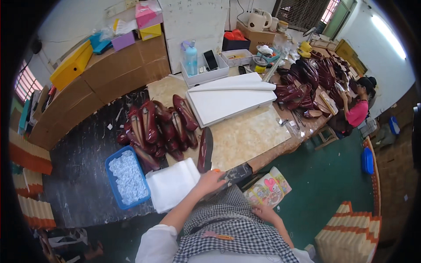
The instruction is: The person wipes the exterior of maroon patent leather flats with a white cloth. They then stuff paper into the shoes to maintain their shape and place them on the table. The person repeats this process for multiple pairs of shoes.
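My left hand lies at the front edge of the table, fingers reaching to the right. A small orange object shows beside its fingertips; its kind is unclear. Just beyond stands a single dark red shoe on its side. Left of the wrist is a folded white cloth. My right hand is low by my checked apron, fingers curled in; what they hold, if anything, is hidden. Next to it is a flat item with a colourful cartoon print.
A pile of dark red shoes and a blue tray of crumpled paper are on the left. White sheets lie ahead. Another person sits at the far right by more shoes. Stacked boxes stand lower right.
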`<act>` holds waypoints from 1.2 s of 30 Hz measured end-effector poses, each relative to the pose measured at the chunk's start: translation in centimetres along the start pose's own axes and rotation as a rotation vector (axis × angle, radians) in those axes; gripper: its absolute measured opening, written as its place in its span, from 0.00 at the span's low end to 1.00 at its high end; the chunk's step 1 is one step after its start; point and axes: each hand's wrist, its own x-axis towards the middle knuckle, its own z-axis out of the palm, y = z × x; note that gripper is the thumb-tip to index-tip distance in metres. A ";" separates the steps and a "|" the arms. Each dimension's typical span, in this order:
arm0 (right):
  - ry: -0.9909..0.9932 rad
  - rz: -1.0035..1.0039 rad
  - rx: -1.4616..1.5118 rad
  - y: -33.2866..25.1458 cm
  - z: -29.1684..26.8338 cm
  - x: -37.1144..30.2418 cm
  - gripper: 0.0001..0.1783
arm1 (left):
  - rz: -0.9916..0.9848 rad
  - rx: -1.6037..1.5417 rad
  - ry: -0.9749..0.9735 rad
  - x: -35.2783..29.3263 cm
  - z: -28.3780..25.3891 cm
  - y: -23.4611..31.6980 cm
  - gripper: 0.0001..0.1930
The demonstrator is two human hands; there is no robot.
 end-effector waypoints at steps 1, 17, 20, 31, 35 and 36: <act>-0.007 -0.040 0.084 2.2 0.4 -0.1 0.21 | -0.020 -0.032 -0.085 2.4 -0.1 0.5 0.23; -0.194 0.318 -0.010 40.2 -9.9 27.3 0.27 | -0.085 0.245 0.215 21.3 8.6 -2.9 0.33; -0.269 0.373 -0.035 40.0 -7.7 31.7 0.27 | -0.126 0.282 0.103 21.4 7.6 -2.3 0.32; -0.288 0.281 -0.179 41.8 -7.3 40.2 0.28 | -0.077 0.317 0.246 22.0 9.6 -2.5 0.31; -0.286 0.198 -0.211 43.3 -7.4 39.1 0.28 | -0.043 0.282 0.311 21.6 9.8 -2.5 0.32; -0.284 0.168 -0.225 43.7 -7.4 38.8 0.28 | -0.020 0.298 0.358 21.3 10.1 -3.0 0.32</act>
